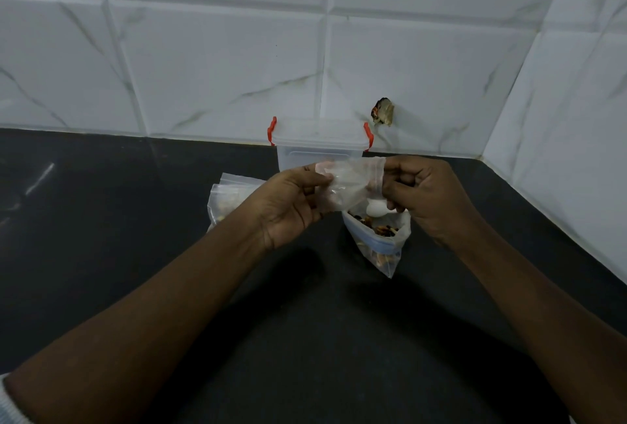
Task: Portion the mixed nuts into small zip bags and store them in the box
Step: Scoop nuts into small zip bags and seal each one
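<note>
A small clear zip bag (pixel 349 182) hangs in the air between both hands, above the black counter. My left hand (pixel 291 206) pinches its left edge and my right hand (pixel 427 196) pinches its right top corner. Just below stands the large open bag of mixed nuts (pixel 383 240) with a white spoon (pixel 376 209) resting in it. A clear plastic box (pixel 319 145) with red clips and its lid on stands behind, against the wall. To the left lie small zip bags (pixel 230 199), at least one holding nuts.
The black counter (pixel 135 237) meets white marble-look tiled walls at the back and on the right, forming a corner. A dark damaged hole (pixel 383 112) marks the back wall right of the box.
</note>
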